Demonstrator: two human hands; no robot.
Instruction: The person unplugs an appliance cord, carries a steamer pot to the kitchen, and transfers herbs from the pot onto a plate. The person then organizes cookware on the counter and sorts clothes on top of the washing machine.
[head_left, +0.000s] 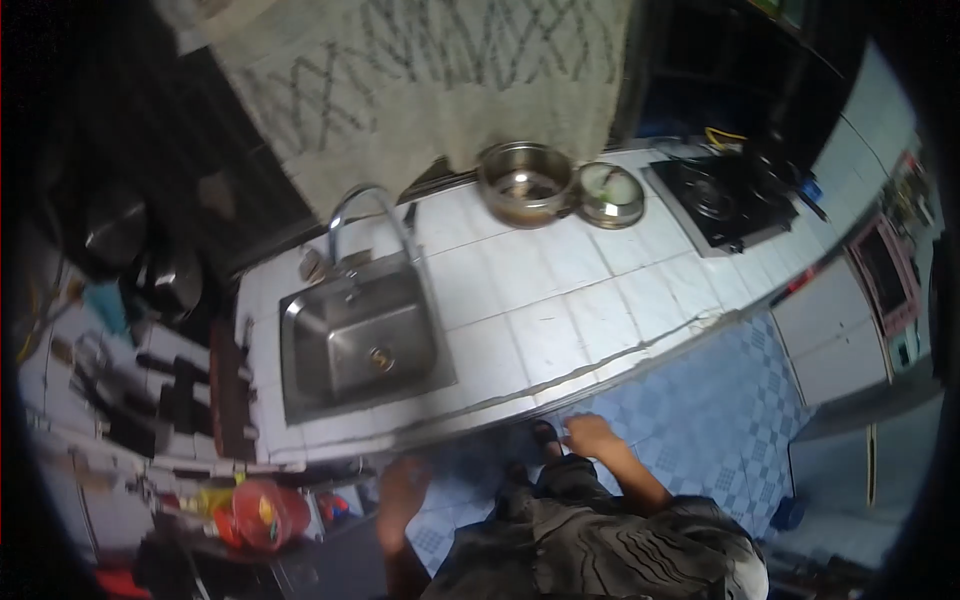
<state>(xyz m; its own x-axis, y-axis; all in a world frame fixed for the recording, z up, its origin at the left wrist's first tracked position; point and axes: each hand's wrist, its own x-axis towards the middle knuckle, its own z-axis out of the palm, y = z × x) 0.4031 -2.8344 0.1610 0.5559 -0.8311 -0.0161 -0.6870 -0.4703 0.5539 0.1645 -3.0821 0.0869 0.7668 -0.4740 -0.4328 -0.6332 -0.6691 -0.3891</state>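
Currently, left hand (403,487): grip loosely open, blurred; nothing visible in hold.
Right hand (588,437): grip half-curled; nothing visible in hold.
White tiled tabletop (560,325): flat rectangular tiles, rough front edge; just beyond both hands.
Grey rectangular steel sink (345,350): smooth basin, let into the tabletop.
Round shiny steel pot (525,208): at tabletop rear.
Handling: apparently not under way; pot standing, both hands apart from it.

Head camera, one: wide view from standing height, facing forward and down, tiled counter (560,290) at middle distance.
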